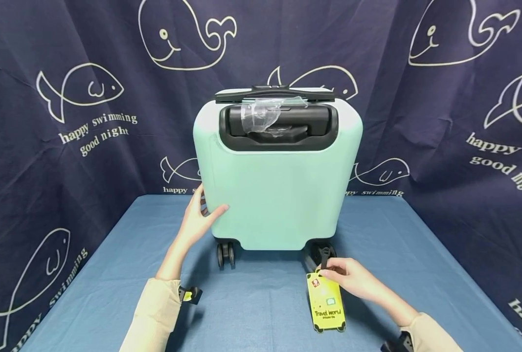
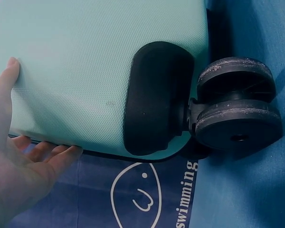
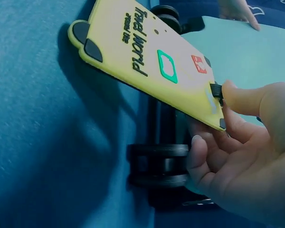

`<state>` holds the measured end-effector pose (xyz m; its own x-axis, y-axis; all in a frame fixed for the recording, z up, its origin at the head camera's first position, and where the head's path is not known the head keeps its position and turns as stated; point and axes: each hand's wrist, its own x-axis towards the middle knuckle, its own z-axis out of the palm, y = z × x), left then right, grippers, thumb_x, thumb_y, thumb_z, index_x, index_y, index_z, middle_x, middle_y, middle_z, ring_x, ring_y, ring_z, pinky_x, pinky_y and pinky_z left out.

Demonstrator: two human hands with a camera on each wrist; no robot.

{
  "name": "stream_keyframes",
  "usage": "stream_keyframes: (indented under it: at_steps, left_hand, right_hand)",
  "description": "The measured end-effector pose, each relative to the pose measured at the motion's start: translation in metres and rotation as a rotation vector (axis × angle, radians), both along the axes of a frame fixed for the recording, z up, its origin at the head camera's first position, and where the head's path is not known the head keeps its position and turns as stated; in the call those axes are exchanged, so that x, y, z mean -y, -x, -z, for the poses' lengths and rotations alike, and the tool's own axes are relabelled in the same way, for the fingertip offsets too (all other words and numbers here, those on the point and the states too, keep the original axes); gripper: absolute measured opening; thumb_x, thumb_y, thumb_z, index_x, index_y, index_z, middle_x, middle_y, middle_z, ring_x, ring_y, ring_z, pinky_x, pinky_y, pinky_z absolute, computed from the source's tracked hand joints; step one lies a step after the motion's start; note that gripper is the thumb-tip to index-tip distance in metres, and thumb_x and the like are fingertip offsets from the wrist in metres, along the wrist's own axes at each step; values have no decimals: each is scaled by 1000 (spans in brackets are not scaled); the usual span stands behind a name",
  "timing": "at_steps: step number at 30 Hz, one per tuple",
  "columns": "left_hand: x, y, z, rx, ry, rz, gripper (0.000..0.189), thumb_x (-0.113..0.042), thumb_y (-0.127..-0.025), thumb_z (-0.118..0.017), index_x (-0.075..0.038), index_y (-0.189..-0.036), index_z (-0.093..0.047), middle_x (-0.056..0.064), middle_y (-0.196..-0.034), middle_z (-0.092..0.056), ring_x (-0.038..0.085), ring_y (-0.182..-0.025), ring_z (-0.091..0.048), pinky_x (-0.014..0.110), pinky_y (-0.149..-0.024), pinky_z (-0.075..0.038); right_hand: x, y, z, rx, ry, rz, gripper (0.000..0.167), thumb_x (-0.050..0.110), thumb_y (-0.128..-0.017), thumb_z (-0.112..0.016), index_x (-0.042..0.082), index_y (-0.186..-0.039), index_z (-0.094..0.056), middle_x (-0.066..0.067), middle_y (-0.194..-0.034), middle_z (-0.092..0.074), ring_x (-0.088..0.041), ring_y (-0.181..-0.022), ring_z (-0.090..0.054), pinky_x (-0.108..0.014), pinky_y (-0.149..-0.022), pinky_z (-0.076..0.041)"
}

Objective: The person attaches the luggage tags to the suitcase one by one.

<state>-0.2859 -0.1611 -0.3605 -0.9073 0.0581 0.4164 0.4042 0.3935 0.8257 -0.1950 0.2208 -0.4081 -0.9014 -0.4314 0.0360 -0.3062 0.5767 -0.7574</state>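
A mint-green suitcase stands upright on its wheels, with a black handle recess at the top of the face toward me. My left hand holds its lower left edge, thumb on the face and fingers along the side; the left wrist view shows this hand near a black double wheel. By the right wheel, my right hand pinches a yellow luggage tag at its strap end. The tag reads "Travel World". In the right wrist view, the thumb presses by the tag's black strap.
Blue cloth covers the table under the suitcase. A dark curtain with white whale and fish drawings hangs behind and at both sides. Crumpled clear plastic hangs over the handle recess.
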Motion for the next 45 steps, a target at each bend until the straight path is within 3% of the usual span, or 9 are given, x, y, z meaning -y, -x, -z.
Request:
stream_keyframes:
  at_steps: [9,14,22,34,45]
  left_hand:
    - [1,0,1,8,5,0,83,-43,-80,-72,-35,-146,-24,8,-131,-44,28,-118,-51,47,-100,-43]
    - [0,0,0,7,3,0,82,-43,-80,-72,-35,-146,-24,9,-131,-44,28,-118,-50,48,-100,-42]
    - [-1,-1,-1,4,-10,4,82,-42,-80,-72,-36,-146,-24,8,-131,-44,28,-118,-50,47,-100,-43]
    - [0,-1,1,4,-4,0,82,-43,-80,-71,-34,-147,-23,9,-132,-43,27,-119,-49,47,-100,-43]
    - [0,-1,1,7,-2,-2,83,-44,-80,-71,-33,-147,-23,9,-132,-43,28,-119,-49,47,-101,-42]
  right_hand:
    - [-3,-3,-12,-145,-12,62,23,22,-93,-58,13,-73,-50,8,-60,-36,0,-54,-36,-20,-49,-34]
    - [-5,-4,-22,-237,29,57,20,17,-92,-59,17,-74,-53,8,-66,-47,0,-57,-41,-21,-51,-37]
    - [-9,-5,-40,-296,71,54,9,13,-92,-59,18,-90,-66,4,-84,-64,-5,-70,-55,-22,-61,-45]
    - [-12,-9,-55,-345,106,52,12,9,-92,-58,15,-99,-67,1,-91,-65,-6,-76,-57,-22,-66,-47]
    - [-14,-10,-65,-396,112,98,16,7,-92,-57,9,-106,-65,0,-97,-64,-5,-80,-56,-21,-67,-46]
